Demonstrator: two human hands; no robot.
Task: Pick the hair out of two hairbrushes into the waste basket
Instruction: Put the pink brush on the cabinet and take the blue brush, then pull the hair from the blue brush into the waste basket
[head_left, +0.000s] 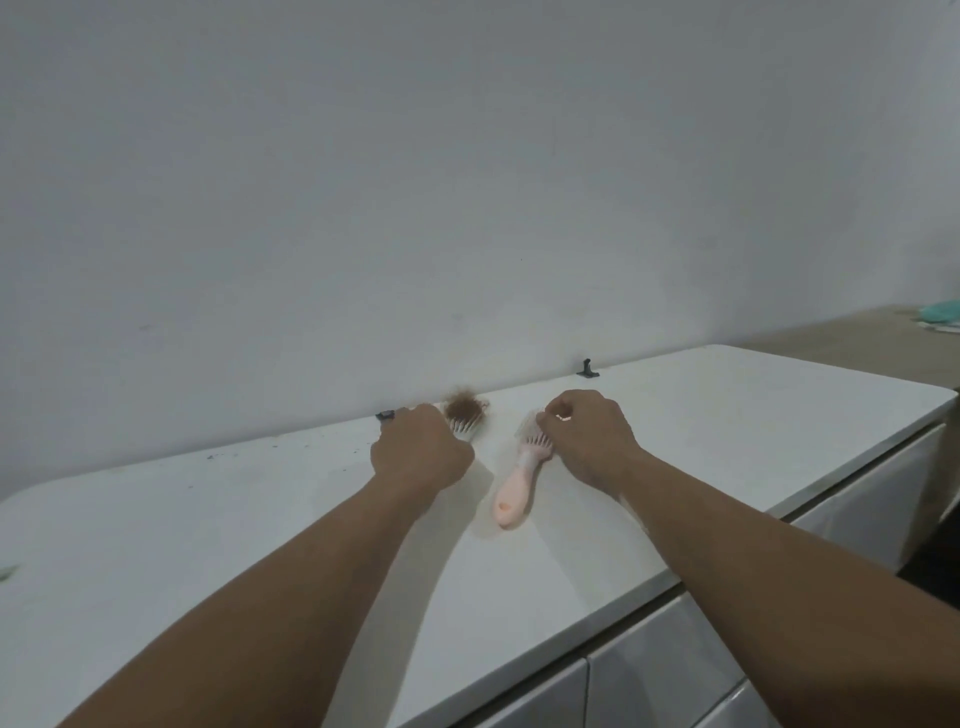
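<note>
Risk of stray strands: left hand (421, 447) clenched on brush (464, 427) carrying hair clump (466, 407); right hand (584, 434) pinching pink brush (519, 475) bristles on desk (260, 519). Waste basket unseen; loose hair likely dropped on the way.

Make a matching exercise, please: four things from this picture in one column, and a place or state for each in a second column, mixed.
1. left hand
2. right hand
3. brown hair
4. small black hook

A. by the wall, at the counter's back edge
B. on the pink brush's bristles
C. tangled in a brush
D. closed over the hairy brush

Pairs: 1-D, 2-B, 3-C, 4-A
</note>
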